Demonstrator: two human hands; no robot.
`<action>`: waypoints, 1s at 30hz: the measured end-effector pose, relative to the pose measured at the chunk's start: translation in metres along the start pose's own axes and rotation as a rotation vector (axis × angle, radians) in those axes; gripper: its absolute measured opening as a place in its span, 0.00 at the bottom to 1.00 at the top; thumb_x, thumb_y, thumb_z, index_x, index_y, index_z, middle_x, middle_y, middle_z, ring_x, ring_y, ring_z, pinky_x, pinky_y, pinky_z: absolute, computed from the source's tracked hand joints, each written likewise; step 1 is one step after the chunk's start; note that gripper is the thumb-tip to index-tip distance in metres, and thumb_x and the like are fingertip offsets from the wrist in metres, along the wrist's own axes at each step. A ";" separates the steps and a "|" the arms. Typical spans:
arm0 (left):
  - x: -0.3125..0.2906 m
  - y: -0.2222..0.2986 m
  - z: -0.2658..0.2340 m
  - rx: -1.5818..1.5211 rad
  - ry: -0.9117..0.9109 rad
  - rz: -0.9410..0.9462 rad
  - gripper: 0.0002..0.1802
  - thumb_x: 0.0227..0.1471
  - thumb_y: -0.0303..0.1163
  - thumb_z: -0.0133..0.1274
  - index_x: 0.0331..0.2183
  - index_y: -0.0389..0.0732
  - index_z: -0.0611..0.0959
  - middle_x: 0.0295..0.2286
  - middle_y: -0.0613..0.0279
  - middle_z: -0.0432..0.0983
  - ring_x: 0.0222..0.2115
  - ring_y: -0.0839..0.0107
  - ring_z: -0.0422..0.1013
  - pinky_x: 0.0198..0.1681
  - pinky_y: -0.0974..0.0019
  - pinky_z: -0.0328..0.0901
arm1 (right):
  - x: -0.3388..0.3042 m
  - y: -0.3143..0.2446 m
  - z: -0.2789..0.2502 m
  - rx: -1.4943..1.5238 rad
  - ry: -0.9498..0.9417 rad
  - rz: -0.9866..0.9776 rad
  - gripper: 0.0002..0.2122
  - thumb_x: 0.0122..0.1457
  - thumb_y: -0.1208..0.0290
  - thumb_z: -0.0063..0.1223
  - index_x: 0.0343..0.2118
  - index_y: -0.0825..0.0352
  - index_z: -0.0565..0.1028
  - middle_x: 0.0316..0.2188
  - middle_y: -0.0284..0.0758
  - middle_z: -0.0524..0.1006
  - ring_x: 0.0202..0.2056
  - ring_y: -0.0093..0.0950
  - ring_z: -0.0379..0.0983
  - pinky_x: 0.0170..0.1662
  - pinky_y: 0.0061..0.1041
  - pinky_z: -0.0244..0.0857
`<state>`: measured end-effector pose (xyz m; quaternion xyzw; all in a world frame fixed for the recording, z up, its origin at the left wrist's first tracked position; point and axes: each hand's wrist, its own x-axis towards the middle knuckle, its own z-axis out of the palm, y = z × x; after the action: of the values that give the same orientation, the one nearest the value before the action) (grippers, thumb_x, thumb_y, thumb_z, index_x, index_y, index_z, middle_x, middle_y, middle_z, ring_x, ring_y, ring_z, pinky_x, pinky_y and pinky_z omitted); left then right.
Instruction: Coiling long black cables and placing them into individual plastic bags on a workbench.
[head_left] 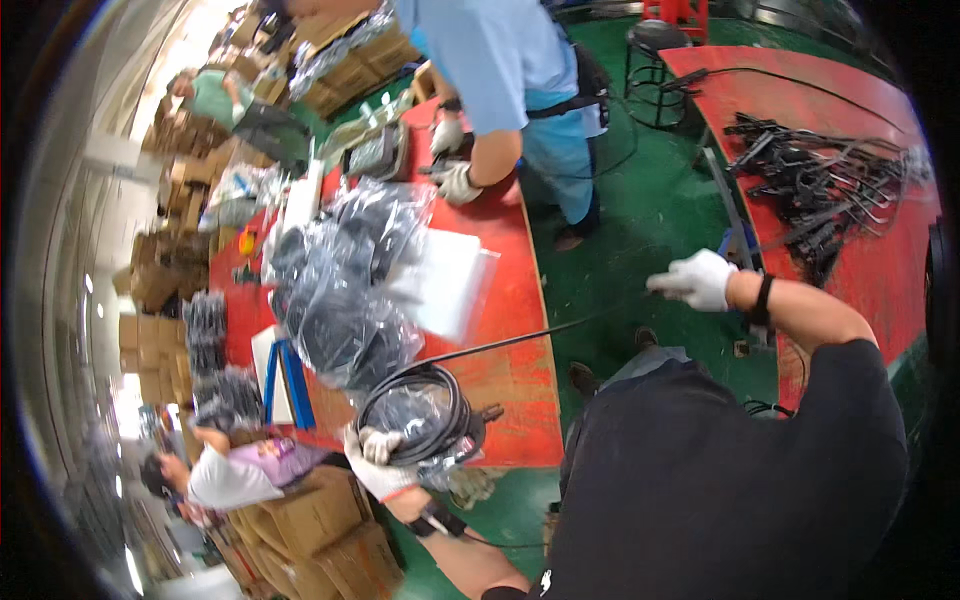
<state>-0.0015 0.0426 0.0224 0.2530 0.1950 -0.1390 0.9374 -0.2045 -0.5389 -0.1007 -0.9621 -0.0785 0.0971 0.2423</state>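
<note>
My left hand (378,462), in a white knit glove, is closed on a coil of black cable (455,428) at the near edge of a red table. Clear plastic film lies under and inside the coil, and a short plug-like end sticks out at its right. From the coil one length of cable runs right, past the table edge, towards my right hand (698,281). That gloved hand is held out over the floor with its fingers closed at the cable's far part, which is thin and blurred there. Just beyond the coil lie bagged black cables (345,290).
White plastic sheets (445,285) and a blue-edged box (288,380) lie on the red table (500,370). Across it a co-worker in blue (490,70) handles something dark. A second red table (880,290) bears a pile of black cables (815,190). Cardboard boxes (310,520) stand left.
</note>
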 end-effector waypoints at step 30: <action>-0.005 -0.232 0.121 0.822 -0.249 -0.475 0.17 0.61 0.34 0.58 0.22 0.46 0.71 0.15 0.76 0.56 0.13 0.78 0.53 0.22 0.64 0.57 | 0.124 -0.057 -0.083 0.221 -0.025 -0.256 0.18 0.70 0.49 0.46 0.59 0.45 0.75 0.43 0.39 0.83 0.42 0.42 0.80 0.44 0.40 0.72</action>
<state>-0.0537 -0.2136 0.0236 0.5321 0.0627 -0.4435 0.7185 -0.0712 -0.5025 -0.0201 -0.9105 -0.1923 0.0855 0.3560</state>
